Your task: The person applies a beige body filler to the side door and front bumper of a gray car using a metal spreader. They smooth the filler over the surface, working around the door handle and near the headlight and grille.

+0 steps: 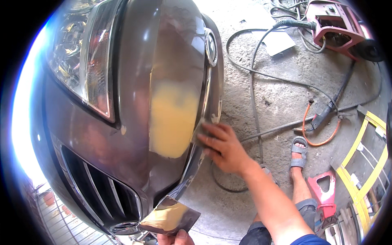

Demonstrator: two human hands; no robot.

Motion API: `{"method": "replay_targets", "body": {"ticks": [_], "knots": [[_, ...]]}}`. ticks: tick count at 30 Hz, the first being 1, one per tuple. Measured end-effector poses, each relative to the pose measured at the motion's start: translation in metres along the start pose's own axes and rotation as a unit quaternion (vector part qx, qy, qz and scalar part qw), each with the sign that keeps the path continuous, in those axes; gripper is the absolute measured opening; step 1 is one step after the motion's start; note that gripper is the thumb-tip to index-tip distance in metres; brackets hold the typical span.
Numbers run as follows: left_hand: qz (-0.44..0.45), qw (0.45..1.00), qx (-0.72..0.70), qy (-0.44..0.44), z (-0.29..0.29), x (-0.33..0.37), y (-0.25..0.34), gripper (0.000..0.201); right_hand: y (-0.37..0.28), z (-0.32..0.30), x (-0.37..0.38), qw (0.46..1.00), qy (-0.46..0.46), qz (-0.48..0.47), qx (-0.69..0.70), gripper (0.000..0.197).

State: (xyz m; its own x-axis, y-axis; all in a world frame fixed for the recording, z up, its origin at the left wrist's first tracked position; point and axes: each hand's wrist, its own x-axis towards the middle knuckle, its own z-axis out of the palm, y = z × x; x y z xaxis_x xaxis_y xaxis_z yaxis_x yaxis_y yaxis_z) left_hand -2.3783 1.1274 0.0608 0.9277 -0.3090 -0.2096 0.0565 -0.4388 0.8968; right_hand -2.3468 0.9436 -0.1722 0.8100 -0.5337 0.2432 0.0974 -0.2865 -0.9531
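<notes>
On the curved, glossy brown car front (132, 155) at left, the smooth yellow filler patch (173, 122) should suit light, even strokes following the curve. The dark, flat, yellow-smeared palette (165, 216), near, is best held level in the left hand's (176, 239) closed grip; the small, dark, flat spreader (198, 135), blurred beside the patch's right edge, low-angled in the right hand's (222, 148) pinching grip. Counted: one car front, one patch, one palette, two hands, one spreader.

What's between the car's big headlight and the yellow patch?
Shiny brown bodywork with nothing resting on it separates the headlight and yellow patch in the head view.
</notes>
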Motion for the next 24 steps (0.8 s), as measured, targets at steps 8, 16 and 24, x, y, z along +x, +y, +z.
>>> {"method": "replay_targets", "body": {"ticks": [8, 16, 24], "knots": [[-0.081, 0.969, -0.229, 0.034, 0.022, 0.019, 0.010, 0.056, -0.085, -0.049, -0.054, 0.824, -0.073, 0.072, 0.558, 0.044], [-0.027, 0.977, -0.209, 0.024, 0.016, 0.014, 0.010, 0.056, -0.063, -0.022, -0.069, 0.922, -0.031, 0.132, 0.364, 0.036], [-0.009, 0.982, -0.174, 0.078, 0.007, 0.011, 0.006, 0.057, -0.036, 0.009, 0.011, 0.754, 0.133, 0.276, 0.581, 0.045]]}}
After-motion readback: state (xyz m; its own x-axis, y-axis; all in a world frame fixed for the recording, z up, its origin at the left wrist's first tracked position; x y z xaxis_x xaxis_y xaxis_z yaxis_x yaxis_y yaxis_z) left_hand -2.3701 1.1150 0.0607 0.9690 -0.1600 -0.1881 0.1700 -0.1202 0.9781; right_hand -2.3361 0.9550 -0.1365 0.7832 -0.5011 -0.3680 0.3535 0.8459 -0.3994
